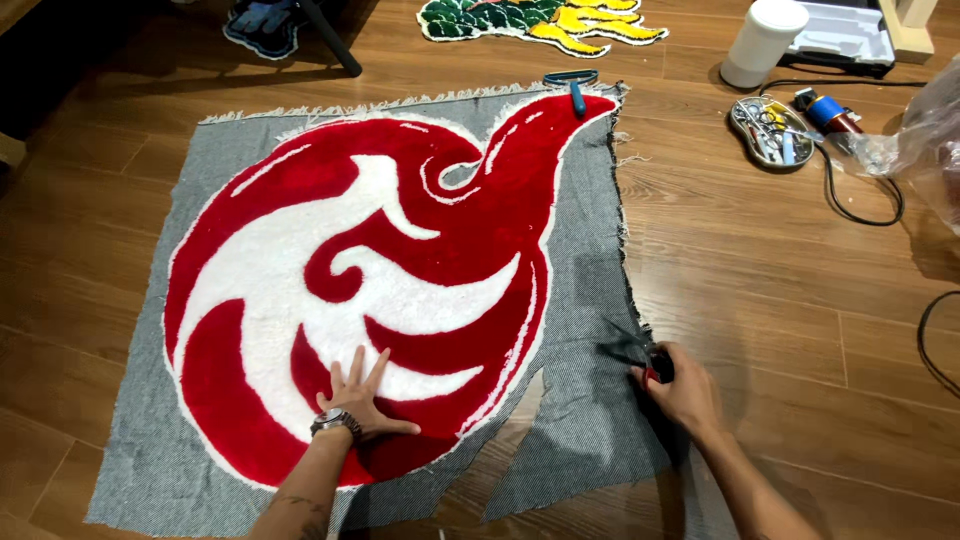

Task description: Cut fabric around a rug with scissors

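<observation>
A red and white tufted rug lies on grey backing cloth spread over the wooden floor. My left hand, with a wristwatch on the wrist, lies flat and open on the rug's lower red part. My right hand grips dark scissors at the cloth's right edge, blades pointing left into the grey fabric. A cut runs along the rug's lower right outline, leaving a loose grey flap between my hands.
A blue-handled tool lies at the rug's top tip. To the right sit a white cylinder, a tray of small tools, an electric trimmer with black cord, and a plastic bag. A green and yellow rug lies beyond.
</observation>
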